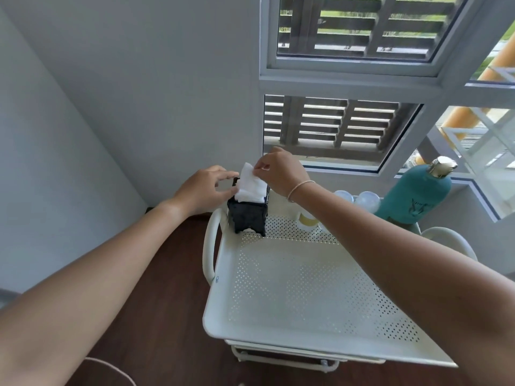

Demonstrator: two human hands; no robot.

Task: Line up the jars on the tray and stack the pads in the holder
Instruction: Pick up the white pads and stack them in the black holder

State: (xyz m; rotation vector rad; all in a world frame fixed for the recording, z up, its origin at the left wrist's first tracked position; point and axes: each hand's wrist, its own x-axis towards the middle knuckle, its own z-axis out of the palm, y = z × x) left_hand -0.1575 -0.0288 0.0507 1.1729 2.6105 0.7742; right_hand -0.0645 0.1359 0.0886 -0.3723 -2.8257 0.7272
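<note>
Two bare arms, reaching out over a pale tray (292, 310) full of tiny holes, on top of a cart. Dark wood floor (156, 274) under it, grey wall at the left, window (354, 32) with slats up behind.

At the far left corner of the tray, a small black holder (246, 217), standing upright on little feet. Inside it, a stack of white pads (250, 190), poking up above the top edge.

Right hand (278, 169) above the holder, with a thin band around the wrist. Fingers (257, 168) pinched narrow on the top corner of one white pad (246, 169), the highest one, standing taller than the rest of the stack.

Left hand (202, 189) at the left side of the holder. Fingers (228, 175) stretched out and a bit spread, resting on the holder's top edge, right beside the pads. Hard to tell how firm the hold is.

Along the far edge of the tray, partly hidden behind the right arm, small jars (367, 200) with pale round lids, close side by side. One more jar (306, 218) with something yellow in it, just below the wrist. Count of jars not clear.

Past the jars at the far right, a big teal bottle (415, 195) with a shiny gold cap, upright.
</note>
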